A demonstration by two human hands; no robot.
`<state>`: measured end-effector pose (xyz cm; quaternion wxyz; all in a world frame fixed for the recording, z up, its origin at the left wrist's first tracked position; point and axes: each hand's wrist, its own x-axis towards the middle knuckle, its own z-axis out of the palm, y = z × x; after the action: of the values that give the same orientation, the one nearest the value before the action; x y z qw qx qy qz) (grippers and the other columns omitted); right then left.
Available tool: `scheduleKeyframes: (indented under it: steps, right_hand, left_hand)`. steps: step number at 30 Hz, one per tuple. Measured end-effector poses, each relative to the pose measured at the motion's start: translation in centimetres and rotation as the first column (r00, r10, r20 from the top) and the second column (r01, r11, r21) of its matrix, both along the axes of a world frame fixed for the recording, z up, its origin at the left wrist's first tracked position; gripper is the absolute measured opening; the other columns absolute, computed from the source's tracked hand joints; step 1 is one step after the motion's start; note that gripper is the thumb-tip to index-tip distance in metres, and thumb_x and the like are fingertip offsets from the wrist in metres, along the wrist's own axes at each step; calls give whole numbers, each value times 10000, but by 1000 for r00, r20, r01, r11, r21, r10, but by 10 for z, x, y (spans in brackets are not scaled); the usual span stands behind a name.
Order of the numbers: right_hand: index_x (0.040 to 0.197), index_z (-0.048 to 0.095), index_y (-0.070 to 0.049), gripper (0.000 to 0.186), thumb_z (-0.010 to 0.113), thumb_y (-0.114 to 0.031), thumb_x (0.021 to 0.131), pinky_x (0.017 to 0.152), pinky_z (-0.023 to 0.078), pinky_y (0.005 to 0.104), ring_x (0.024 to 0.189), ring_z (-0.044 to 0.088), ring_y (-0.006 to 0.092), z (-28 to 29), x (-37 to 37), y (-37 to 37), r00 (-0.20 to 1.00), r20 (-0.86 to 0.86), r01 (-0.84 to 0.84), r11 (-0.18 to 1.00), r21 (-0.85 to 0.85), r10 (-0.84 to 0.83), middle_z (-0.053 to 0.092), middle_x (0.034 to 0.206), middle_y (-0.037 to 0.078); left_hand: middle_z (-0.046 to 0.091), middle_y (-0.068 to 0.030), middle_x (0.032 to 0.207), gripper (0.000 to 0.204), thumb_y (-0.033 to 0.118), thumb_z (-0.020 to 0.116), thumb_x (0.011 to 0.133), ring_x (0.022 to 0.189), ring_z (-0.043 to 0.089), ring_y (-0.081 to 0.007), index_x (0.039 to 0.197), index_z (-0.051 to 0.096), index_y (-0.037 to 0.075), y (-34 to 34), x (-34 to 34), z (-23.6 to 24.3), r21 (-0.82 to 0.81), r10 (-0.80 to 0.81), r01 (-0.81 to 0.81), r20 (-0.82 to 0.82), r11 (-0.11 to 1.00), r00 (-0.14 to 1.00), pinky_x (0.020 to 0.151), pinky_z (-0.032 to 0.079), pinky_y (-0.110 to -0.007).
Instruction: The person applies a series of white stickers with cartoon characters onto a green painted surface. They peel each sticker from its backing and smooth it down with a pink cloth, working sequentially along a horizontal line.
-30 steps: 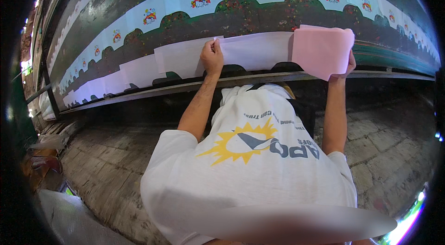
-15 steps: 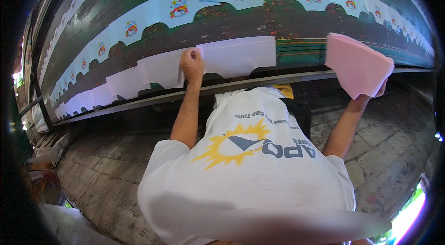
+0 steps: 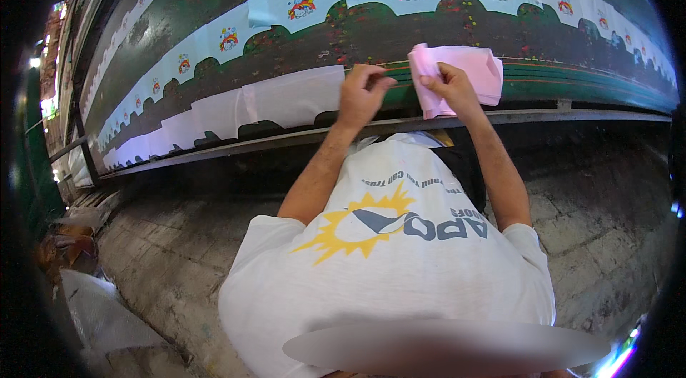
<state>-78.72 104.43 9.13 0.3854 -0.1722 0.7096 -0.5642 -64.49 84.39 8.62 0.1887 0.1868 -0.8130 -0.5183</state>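
Note:
My right hand grips a folded stack of pink cloth pieces, its thumb on the near face, above the near edge of the long green table. The stack's left side is rolled over. To its left is my left hand, fingers bent and loosely apart, with nothing visible in them. Just left of that hand, the last pale pinkish cloth piece lies flat at the end of the near row. Its lower edge has curved cut-outs.
Across the dark table surface runs a second row of pale blue cloth pieces with colourful rainbow prints. Another printed row lies at the far left. A metal rail edges the table on my side. Beneath my arms is a paved floor.
My left hand has left the pale cloth row and moved right. My right hand has brought the pink stack leftward, nearer the left hand, and the stack has folded over. The view has shifted right.

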Motion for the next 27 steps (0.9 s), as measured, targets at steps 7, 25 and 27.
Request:
scheduleKeyframes:
  steps: [7, 25, 27]
  right_hand:
    - [1075, 689, 30, 401, 757, -331, 913, 666, 456, 285, 747, 530, 76, 16, -31, 26, 987, -6, -158, 987, -33, 158, 636, 836, 7]
    - [1121, 656, 14, 268, 723, -148, 919, 803, 495, 284, 842, 583, 100, -10, -34, 32, 964, 61, -252, 963, -90, 258, 645, 903, 9]
    - [1140, 642, 9, 253, 699, -118, 929, 812, 498, 291, 853, 590, 109, -21, -45, 36, 977, 47, -208, 978, -37, 209, 645, 920, 13]
  left_hand:
    - [691, -45, 866, 327, 112, 866, 783, 772, 651, -109, 990, 640, 1, 62, -49, 23, 318, -54, -30, 252, 948, 966, 705, 552, -270]
    - [701, -84, 874, 210, 194, 667, 970, 834, 636, -129, 1041, 687, -3, 58, -40, 11, 103, 109, -144, 288, 984, 951, 747, 513, -297]
    - [708, -108, 834, 239, 243, 670, 969, 759, 645, -160, 1006, 697, 9, 46, -38, -3, 57, 271, -289, 217, 956, 938, 707, 515, -329]
